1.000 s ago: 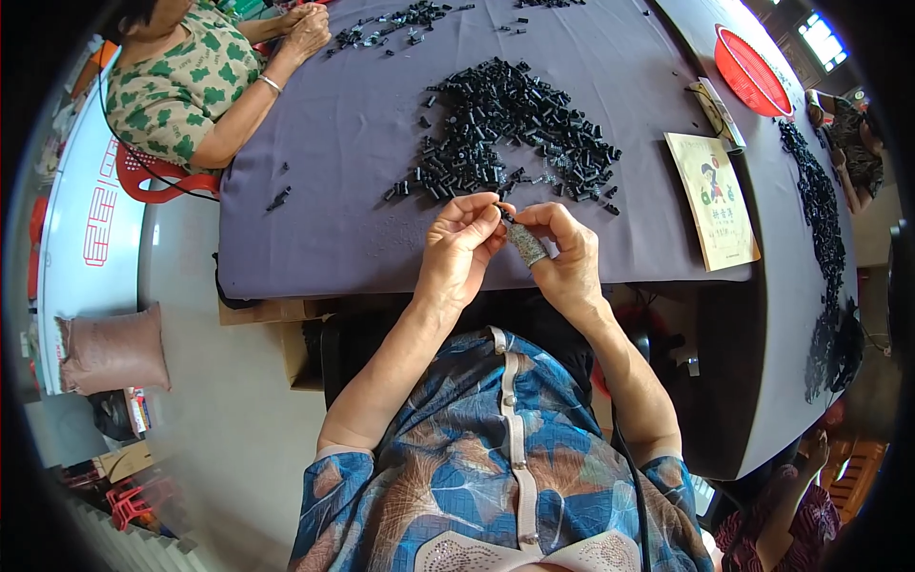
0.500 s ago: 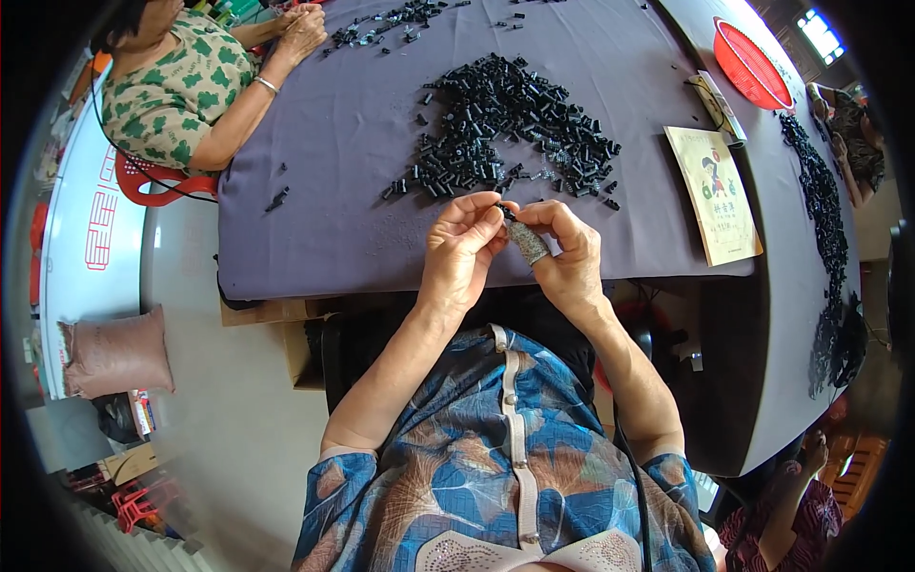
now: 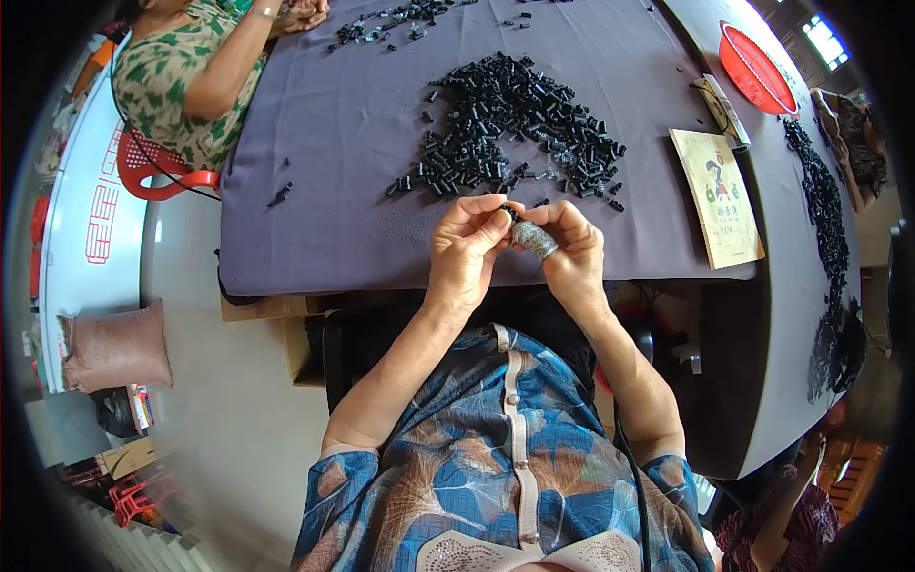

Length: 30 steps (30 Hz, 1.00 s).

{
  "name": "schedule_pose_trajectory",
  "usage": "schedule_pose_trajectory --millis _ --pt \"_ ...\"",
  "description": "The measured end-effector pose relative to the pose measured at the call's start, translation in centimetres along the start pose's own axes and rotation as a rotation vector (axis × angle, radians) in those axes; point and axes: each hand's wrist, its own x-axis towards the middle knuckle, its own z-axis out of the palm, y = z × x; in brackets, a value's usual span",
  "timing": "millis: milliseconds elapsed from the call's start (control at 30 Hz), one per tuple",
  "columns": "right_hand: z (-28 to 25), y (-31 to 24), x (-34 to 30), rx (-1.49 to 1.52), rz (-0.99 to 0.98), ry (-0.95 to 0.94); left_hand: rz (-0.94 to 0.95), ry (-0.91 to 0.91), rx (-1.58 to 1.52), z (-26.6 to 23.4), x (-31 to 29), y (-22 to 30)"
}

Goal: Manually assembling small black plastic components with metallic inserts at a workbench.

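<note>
My left hand (image 3: 461,253) and my right hand (image 3: 578,257) meet over the table's near edge, fingertips pinched together. Between them is a small black cylindrical piece (image 3: 512,214), mostly covered by the fingers. A grey speckled wrapping (image 3: 535,240) sits at my right hand, seemingly round the thumb. Just beyond my fingers spreads a heap of short black cylindrical pieces (image 3: 500,114), with some clear bits among them.
A purple-grey cloth covers the table (image 3: 324,210). Right of the heap lies a yellow booklet (image 3: 717,195); a red basket (image 3: 756,67) stands farther off. At the far left a co-worker (image 3: 195,76) sits on a red chair (image 3: 143,167). More black pieces (image 3: 818,200) line the right-hand table.
The co-worker at the left has leaned and raised a forearm. My hands stay pinched together, with the grey wrapping tilted slightly differently. The view has shifted a little.
</note>
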Motion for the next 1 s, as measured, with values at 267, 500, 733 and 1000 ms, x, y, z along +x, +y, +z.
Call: schedule_pose_trajectory --millis 267,500,733,1000 --pt "-0.4 0.1 0.5 0.263 0.141 -0.085 0.127 0.014 0.183 -0.3 0.1 -0.6" --pt "0.2 0.6 0.2 0.149 0.115 -0.051 0.005 0.081 0.12 -0.3 -0.1 -0.6" --pt "-0.6 0.6 0.2 -0.366 -0.173 -0.119 -0.167 0.108 -0.024 -0.6 -0.2 0.3" --pt "-1.1 -1.4 1.3 -0.397 -0.287 -0.272 -0.182 -0.043 -0.038 -0.7 -0.2 1.1"
